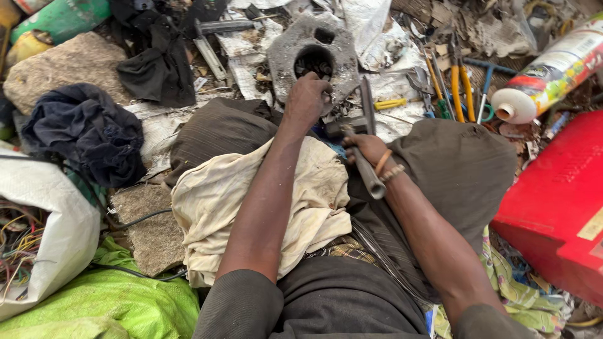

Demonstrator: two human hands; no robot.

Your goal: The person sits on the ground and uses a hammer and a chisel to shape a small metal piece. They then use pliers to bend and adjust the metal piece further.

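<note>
A grey, rough-edged metal block [314, 50] with a round hole lies on the ground ahead of my knees. My left hand [306, 100] rests on its near edge, fingers closed around something small I cannot make out. My right hand [367, 149] grips a metal hammer [361, 129] by its handle, the head lying just right of the left hand. A cream cloth [264, 201] is draped over my left thigh under the left forearm.
Pliers and screwdrivers with yellow handles [455, 88] lie at the upper right beside a tipped white bottle [546, 78]. A red box [559, 201] stands at right. A flat stone [66, 66], dark rags [88, 132], a white sack with wires [38, 232] and a green bag [107, 304] fill the left.
</note>
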